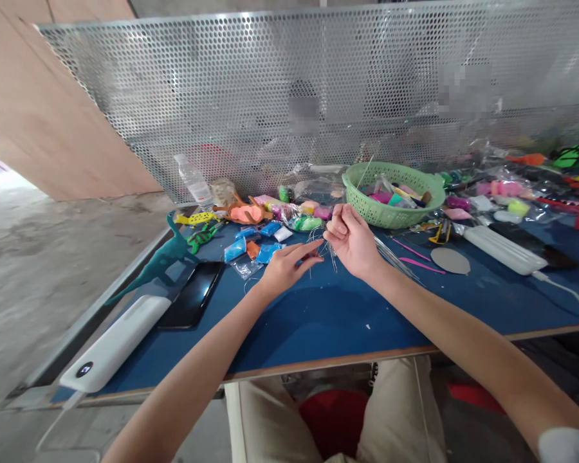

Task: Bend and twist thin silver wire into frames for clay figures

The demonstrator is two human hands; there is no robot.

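Note:
Both my hands meet over the middle of the blue table top (318, 321). My right hand (352, 241) is closed in a pinch on thin metal wires (395, 260) that trail off to its right across the table. My left hand (287, 263) lies low beside it, fingers stretched toward the wire ends and touching them near the fingertips. Between the two hands the fine wires cross and are hard to make out.
A green basket (390, 215) of coloured clay packs stands behind my right hand. More clay packets, toy dinosaurs (164, 260), a phone (193, 292), two white power banks (116, 344) and a grey disc (450, 260) lie around. A perforated metal screen (289, 96) backs the table.

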